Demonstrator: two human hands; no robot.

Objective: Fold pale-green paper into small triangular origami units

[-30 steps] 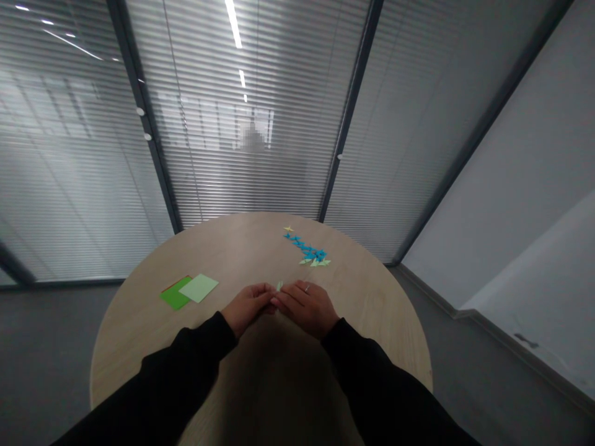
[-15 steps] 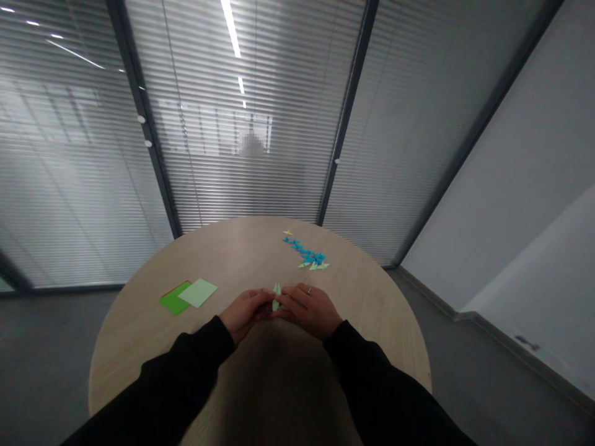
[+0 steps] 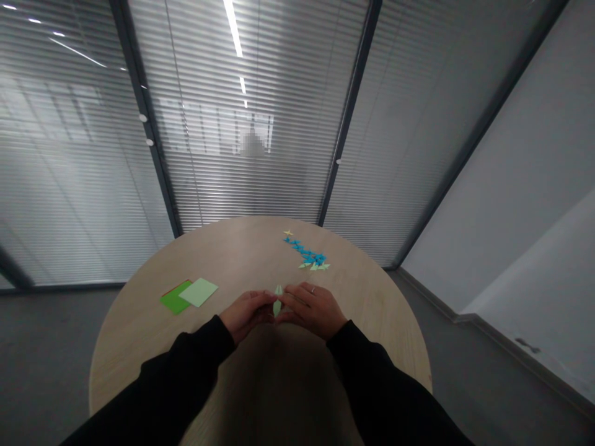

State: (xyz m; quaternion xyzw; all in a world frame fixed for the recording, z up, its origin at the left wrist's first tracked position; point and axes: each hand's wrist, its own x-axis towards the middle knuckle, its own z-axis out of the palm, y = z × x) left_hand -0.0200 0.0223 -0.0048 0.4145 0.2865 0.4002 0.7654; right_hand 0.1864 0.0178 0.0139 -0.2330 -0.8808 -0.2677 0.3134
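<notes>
My left hand (image 3: 245, 313) and my right hand (image 3: 312, 308) meet over the middle of a round wooden table (image 3: 139, 347). Both pinch a small pale green folded paper piece (image 3: 277, 302), which stands upright between the fingertips. A ring shows on my right hand. Both arms are in black sleeves.
A small stack of paper sheets (image 3: 189, 293), pale green over bright green and orange, lies on the table to the left. A row of folded blue and pale green paper pieces (image 3: 308, 253) lies at the far right of the table. Glass walls with blinds stand behind.
The paper piece has come more upright between my fingertips and shows more of itself. My hands have stayed near the same spot.
</notes>
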